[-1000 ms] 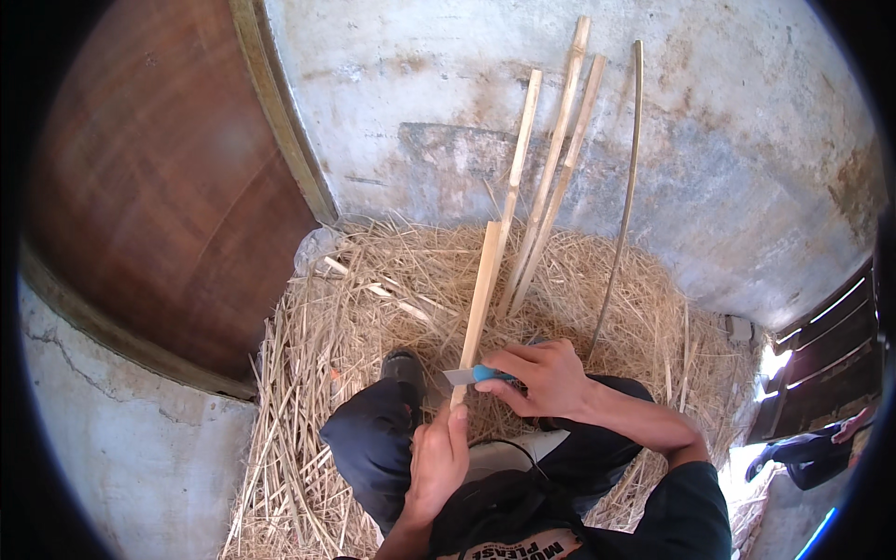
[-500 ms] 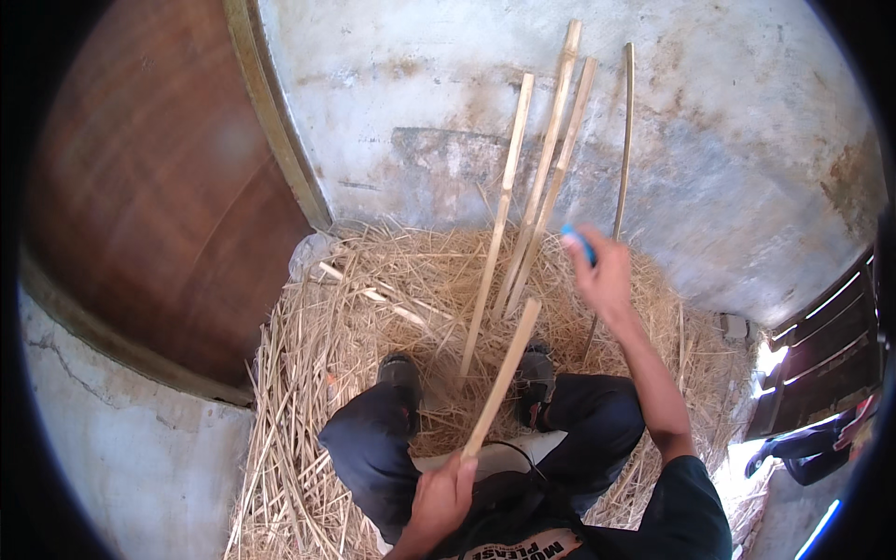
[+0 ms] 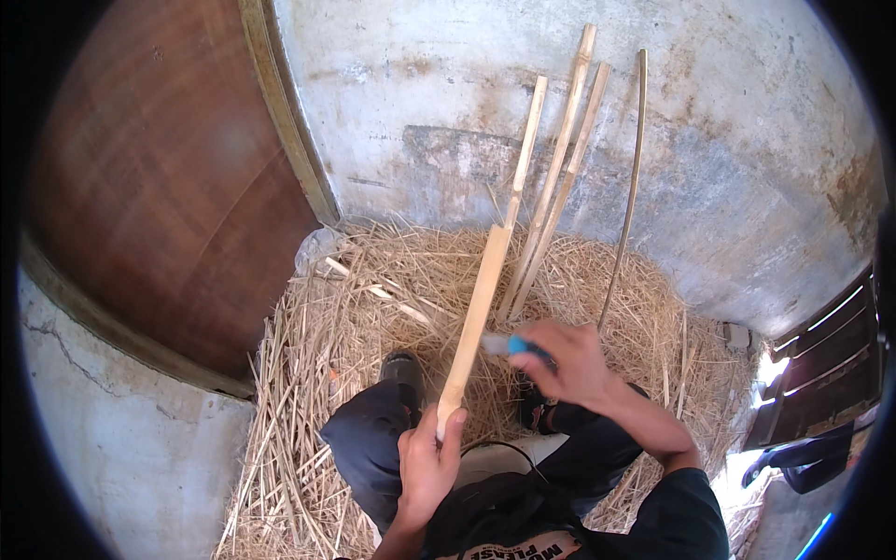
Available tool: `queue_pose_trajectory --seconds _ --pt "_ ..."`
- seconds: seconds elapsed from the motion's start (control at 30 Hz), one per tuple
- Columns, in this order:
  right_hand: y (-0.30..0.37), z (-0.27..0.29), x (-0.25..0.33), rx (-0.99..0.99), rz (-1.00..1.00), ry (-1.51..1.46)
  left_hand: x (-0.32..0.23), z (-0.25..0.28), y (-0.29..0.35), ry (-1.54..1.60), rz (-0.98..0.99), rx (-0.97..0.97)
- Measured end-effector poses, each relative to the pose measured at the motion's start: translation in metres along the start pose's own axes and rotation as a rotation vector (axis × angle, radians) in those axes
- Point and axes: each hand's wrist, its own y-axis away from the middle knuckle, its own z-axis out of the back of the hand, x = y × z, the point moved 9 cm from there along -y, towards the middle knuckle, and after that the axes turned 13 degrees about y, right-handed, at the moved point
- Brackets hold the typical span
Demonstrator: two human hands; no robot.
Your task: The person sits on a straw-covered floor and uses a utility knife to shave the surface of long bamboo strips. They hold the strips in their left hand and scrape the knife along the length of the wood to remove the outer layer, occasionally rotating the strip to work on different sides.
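Note:
My left hand (image 3: 430, 465) is closed around the lower end of a pale bamboo strip (image 3: 478, 313), which points up and away from me, leaning slightly right. In my right hand (image 3: 574, 362) is a knife (image 3: 523, 347) with a blue and dark handle. Its blurred light blade sits close to the strip's right edge; whether it touches cannot be made out. Beyond them, several long bamboo strips (image 3: 563, 140) lean against the wall. A thinner, bowed strip (image 3: 637, 159) leans apart from these, to the right.
Straw-like shavings (image 3: 308, 420) cover the floor around my feet. A brown door (image 3: 168, 187) stands on the left, beside a pale stained wall (image 3: 728, 140). Dark slatted boards (image 3: 821, 364) are at the right, with part of another person (image 3: 807, 467) below them.
The knife in my right hand has come down and left, to the strip's side. My left hand has raised the bamboo strip, which stands more upright and farther from me.

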Motion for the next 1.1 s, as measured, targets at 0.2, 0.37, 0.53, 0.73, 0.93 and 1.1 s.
queue_pose_trajectory --seconds 0.2,0.37,0.53,0.73,0.93,1.1 --pt "0.013 -0.02 0.036 0.088 0.138 0.055 -0.014 -0.007 -0.005 -0.031 -0.088 -0.035" --pt "0.013 -0.023 0.039 0.089 0.137 0.07 -0.02 -0.01 -0.006 -0.024 -0.088 -0.028" --pt "0.011 -0.023 0.036 0.097 0.124 0.098 -0.016 -0.011 -0.005 -0.045 -0.082 -0.033" --pt "0.009 -0.024 0.029 0.089 0.104 0.093 -0.017 -0.011 -0.007 -0.053 -0.09 -0.029" --pt "0.004 -0.017 0.005 -0.022 0.052 0.182 -0.006 -0.011 -0.002 -0.074 -0.043 -0.01" --pt "-0.016 0.033 -0.157 -0.112 -0.573 0.195 0.02 -0.017 0.047 -0.041 -0.018 0.057"
